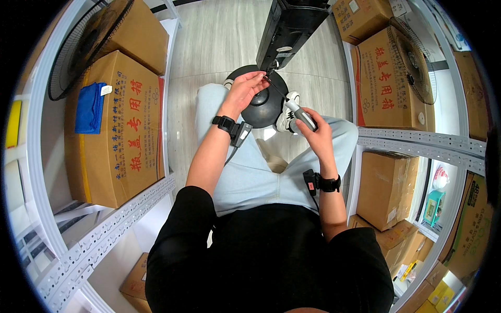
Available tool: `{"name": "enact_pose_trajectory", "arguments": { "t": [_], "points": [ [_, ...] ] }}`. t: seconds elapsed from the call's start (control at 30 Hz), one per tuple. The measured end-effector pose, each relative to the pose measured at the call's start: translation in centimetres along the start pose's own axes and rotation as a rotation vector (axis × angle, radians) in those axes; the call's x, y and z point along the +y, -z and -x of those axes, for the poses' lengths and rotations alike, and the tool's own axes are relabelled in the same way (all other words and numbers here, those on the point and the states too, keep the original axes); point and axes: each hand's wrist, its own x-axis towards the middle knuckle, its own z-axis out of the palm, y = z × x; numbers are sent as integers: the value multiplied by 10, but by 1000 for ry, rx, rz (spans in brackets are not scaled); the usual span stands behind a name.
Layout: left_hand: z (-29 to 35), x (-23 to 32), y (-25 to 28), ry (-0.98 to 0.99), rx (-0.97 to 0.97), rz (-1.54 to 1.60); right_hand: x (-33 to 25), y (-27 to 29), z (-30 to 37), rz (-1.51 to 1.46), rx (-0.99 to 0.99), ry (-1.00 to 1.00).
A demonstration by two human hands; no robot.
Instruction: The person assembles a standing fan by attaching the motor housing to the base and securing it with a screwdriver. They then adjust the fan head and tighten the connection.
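Note:
My right hand (pixel 318 134) is wrapped round a grey-and-white electric screwdriver (pixel 302 116). Its long thin shaft points up and left, toward the lower end of a black column-shaped housing (pixel 291 31). At that lower end, my left hand (pixel 246 92) has thumb and fingers pinched together close to the shaft's tip. What sits between those fingers is too small to tell. Below the housing, between my feet, rests a round black base (pixel 263 108) on the floor. Whether the tip touches a screw cannot be made out.
Metal shelving (pixel 125 216) with a large cardboard box (pixel 117 130) stands to my left, a blue cloth (pixel 90 108) on the box. Round black fan grilles, one a wire grille (pixel 412 60), lean at both sides. My white shoe (pixel 288 117) is beside the base.

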Motion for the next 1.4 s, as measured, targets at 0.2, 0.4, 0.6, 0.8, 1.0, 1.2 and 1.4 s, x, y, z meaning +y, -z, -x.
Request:
{"name": "enact_pose_trajectory", "arguments": {
  "t": [0.2,0.4,0.6,0.8,1.0,1.2,1.4],
  "points": [
    [2,8,-5,26,-104,34,-20,12,7,86,16,54],
    [20,41,-65,34,-17,42,-47,31,24,15,30,2],
    [26,93,-141,-56,-94,128,-103,49,35,-139,199,114],
    [27,132,-163,-342,142,-67,-155,66,35,-67,281,163],
    [3,163,-167,-703,143,-849,-179,66,26,-31,280,143],
    [-1,185,-189,-583,240,-1206,-186,60,17,34,317,122],
    [-10,180,-181,-543,234,-1159,-204,52,17,36,286,97]
  ]
}}
